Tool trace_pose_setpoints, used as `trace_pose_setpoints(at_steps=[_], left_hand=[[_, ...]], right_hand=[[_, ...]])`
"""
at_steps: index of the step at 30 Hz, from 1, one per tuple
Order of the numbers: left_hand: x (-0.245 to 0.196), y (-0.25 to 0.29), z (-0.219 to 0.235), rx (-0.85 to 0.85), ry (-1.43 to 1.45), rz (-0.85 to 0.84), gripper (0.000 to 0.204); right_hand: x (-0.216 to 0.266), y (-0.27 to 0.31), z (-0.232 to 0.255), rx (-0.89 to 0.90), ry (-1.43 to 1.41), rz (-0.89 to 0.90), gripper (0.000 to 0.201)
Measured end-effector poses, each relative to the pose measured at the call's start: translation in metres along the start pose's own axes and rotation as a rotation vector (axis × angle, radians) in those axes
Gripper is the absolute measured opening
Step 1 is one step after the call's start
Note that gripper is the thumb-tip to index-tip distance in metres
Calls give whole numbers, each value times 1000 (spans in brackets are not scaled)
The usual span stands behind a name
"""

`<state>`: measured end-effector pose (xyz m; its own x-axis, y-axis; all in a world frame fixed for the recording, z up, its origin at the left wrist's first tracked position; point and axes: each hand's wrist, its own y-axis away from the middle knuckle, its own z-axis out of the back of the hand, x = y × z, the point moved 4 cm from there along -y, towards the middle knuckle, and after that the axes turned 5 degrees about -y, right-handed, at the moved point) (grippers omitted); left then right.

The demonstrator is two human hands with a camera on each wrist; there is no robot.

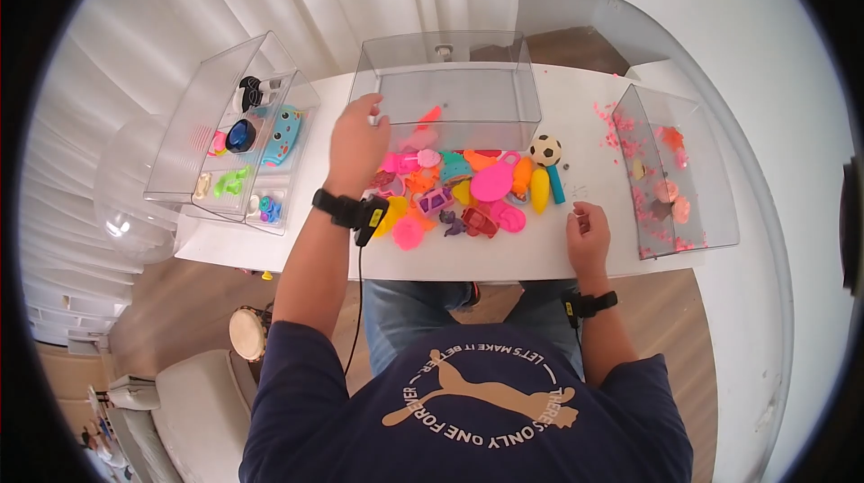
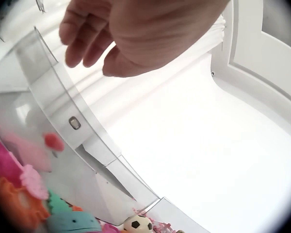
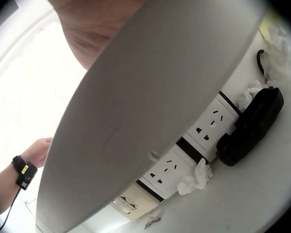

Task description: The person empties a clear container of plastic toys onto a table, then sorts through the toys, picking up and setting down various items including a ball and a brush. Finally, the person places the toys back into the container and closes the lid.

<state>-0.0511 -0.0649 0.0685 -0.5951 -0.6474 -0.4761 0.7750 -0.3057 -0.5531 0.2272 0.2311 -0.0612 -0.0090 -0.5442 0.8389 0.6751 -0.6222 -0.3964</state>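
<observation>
My left hand is raised beside the left wall of a clear plastic box, its fingers loosely bent with nothing between them. In the left wrist view the same hand hangs above the box's rim. Behind the box's near wall shows a red piece, blurred in the left wrist view. My right hand is at the table's front edge, loosely curled and holding nothing. Between the hands lies a pile of colourful toys, including a pink paddle-shaped piece, a purple toy, a yellow banana-shaped toy and a small football.
On the left of the white table stands a clear case with toys in compartments, including a blue toy. A clear box with pink bits is at the right. More pink bits lie beside it. A drum stands below.
</observation>
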Motion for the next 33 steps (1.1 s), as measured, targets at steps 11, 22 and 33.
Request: trace_pose_setpoints(at_steps=[11,22,33], left_hand=[[128,44,-5,416,-265,105,42],[135,55,-21,392,-413,22,22],[71,11,55,-5,-132,137,22]], right_hand=[[1,0,-2,12,8,-28,22],[3,1,0,20,-26,-36,22],[3,2,0,22,-23,-29,22]])
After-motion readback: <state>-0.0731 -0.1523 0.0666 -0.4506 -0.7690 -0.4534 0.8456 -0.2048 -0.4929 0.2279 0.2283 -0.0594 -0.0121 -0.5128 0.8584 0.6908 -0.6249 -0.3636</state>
